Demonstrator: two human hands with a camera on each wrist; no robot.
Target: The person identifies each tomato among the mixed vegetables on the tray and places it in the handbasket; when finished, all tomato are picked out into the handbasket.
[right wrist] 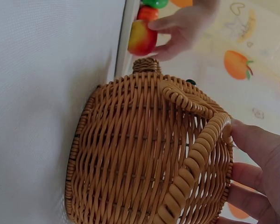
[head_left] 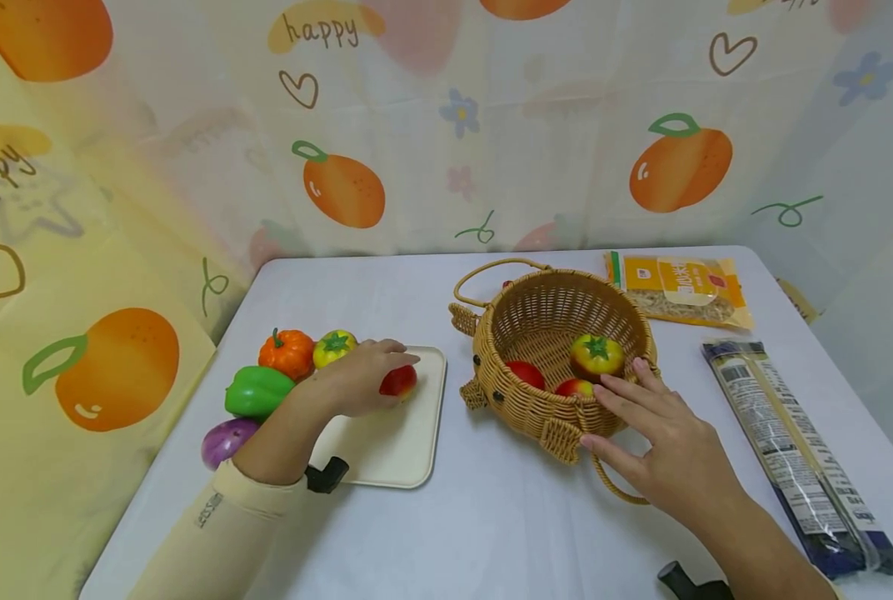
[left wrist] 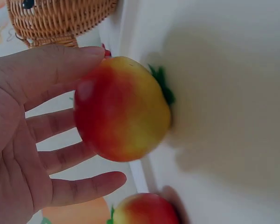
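My left hand (head_left: 364, 375) pinches a red-and-yellow toy tomato (left wrist: 123, 109) between thumb and fingers, close over the cream tray (head_left: 386, 462). Its green leafy top faces the tray in the left wrist view. On the right stands a wicker basket (head_left: 514, 408) with looped handles and fin-shaped pieces, holding a yellow-red tomato (head_left: 595, 354) and two redder round pieces (head_left: 524, 374). Fingers extended, my right hand (head_left: 664, 437) rests at the basket's near-right rim; its thumb lies against the outside. The right wrist view shows the basket's woven side (right wrist: 144, 154) beside that hand.
Left of the tray lie an orange toy pumpkin (head_left: 286, 353), a green bell pepper (head_left: 259, 392) and a purple vegetable (head_left: 226, 440); another tomato (head_left: 334, 346) is by the tray's far corner. An orange food bag (head_left: 679, 287) and a long plastic package (head_left: 799, 458) lie right of the basket.
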